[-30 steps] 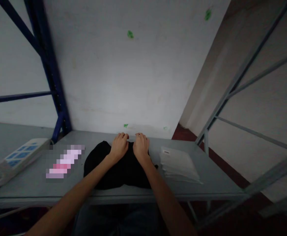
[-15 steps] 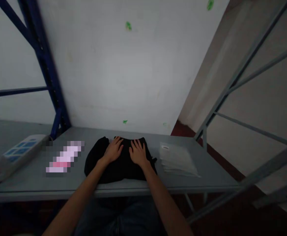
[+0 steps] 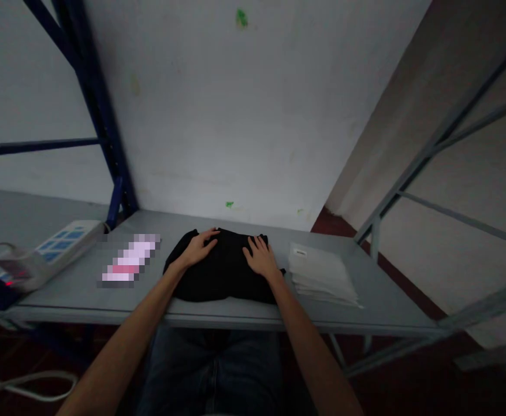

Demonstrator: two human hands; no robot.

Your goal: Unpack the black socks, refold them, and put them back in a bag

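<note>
both hands are spreading apart compared with a second ago, when they were bunched together at the far edge of the black garment (image 3: 222,268); now they are lying flat on top of it, fingers splayed wide, holding nothing. left hand (image 3: 198,248) is pressing the cloth near its far left corner, and right hand (image 3: 261,259) is resting on its right part. the garment is lying folded in the middle of the grey table (image 3: 365,300), close to the near edge, just in front of the person.

judging by the flat palms, the step in hand looks like smoothing the folded cloth, and any further move would be calling for even pressure so the folds are not slipping open.

counting what is showing: one black garment, two hands, one stack of clear flat bags (image 3: 322,274) lying just to the right of the garment, one white power strip (image 3: 64,245) sitting at the far left, and one blurred pink object (image 3: 129,261) lying between the strip and the garment.
</note>
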